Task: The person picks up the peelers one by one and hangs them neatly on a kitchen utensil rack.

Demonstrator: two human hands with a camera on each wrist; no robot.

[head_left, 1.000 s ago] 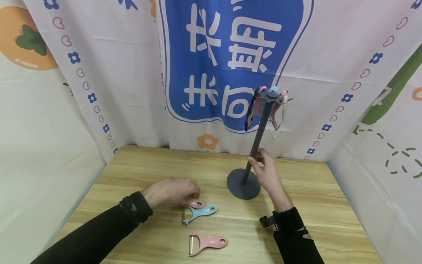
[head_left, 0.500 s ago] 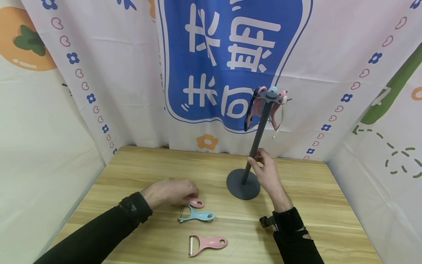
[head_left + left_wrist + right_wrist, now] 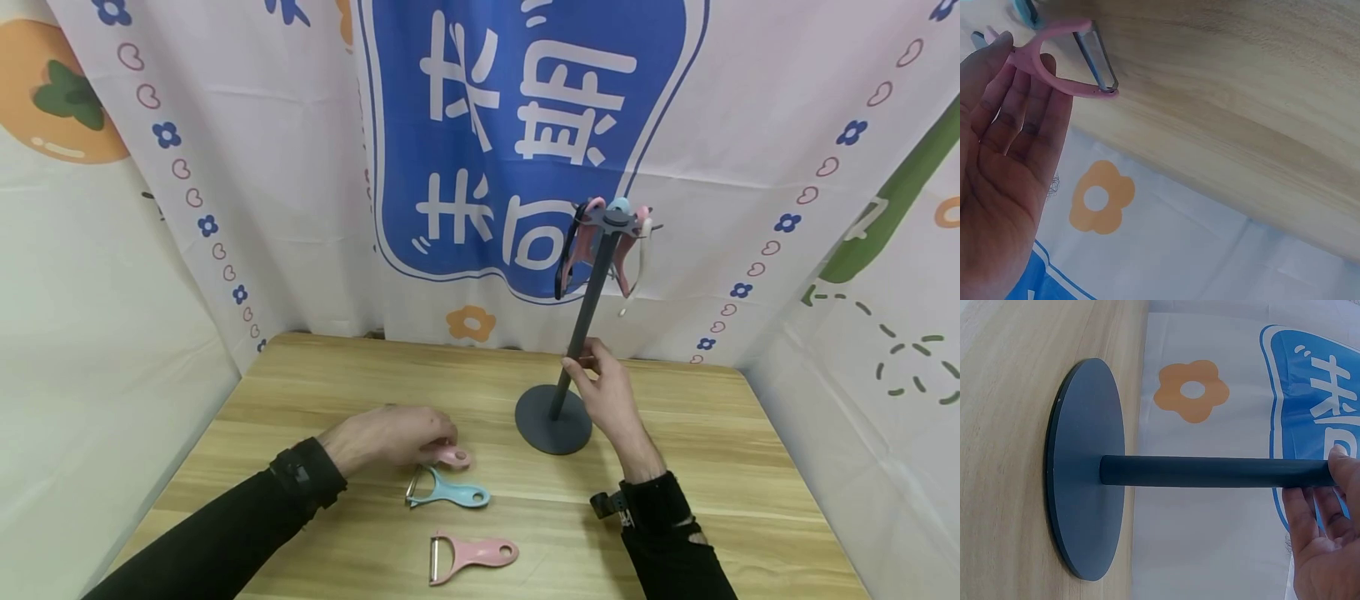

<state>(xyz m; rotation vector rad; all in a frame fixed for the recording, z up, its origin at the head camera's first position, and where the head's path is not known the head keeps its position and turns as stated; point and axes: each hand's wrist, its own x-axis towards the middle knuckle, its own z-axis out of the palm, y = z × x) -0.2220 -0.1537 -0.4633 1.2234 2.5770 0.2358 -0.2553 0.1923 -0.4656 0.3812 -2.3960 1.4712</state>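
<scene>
My left hand [image 3: 401, 435] pinches a pink Y-shaped peeler [image 3: 1035, 53] between thumb and fingers; its metal blade faces away from the fingertips in the left wrist view. In the head view only the handle end of that peeler shows past my fingers. Just below it on the table lies a light blue peeler [image 3: 450, 490], and nearer the front lies another pink peeler [image 3: 480, 551]. My right hand [image 3: 609, 390] grips the pole of a dark grey stand [image 3: 1210, 471], thumb on one side and fingers on the other.
From the stand's hooked top [image 3: 617, 218] hang several peelers in pink, black, white and blue. Its round base [image 3: 534, 421] rests on the wooden table [image 3: 712, 500]. A printed cloth [image 3: 330, 250] hangs behind the table's back edge.
My left hand has taken hold of the pink peeler, which has shifted slightly to the right. The blue peeler turned and slid a little left. My right hand stays on the pole.
</scene>
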